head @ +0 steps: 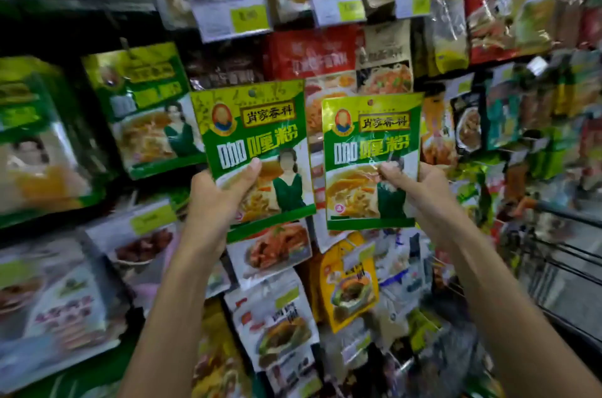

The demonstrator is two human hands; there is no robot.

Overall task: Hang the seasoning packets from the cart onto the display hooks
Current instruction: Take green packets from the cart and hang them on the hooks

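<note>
I hold up two green seasoning packets in front of the display wall. My left hand (216,194) pinches the lower left of the left packet (250,137), thumb on its front. My right hand (420,192) grips the lower right of the right packet (371,143), thumb on its front. Both packets are upright, each with a small hang hole at the top. A matching green packet (143,104) hangs on the display to the left. The hooks themselves are hidden behind hanging packets.
The wall is crowded with hanging packets and yellow price tags (234,16). A wire cart (560,254) stands at the right edge, partly in view. Larger green packets (35,143) hang at the far left.
</note>
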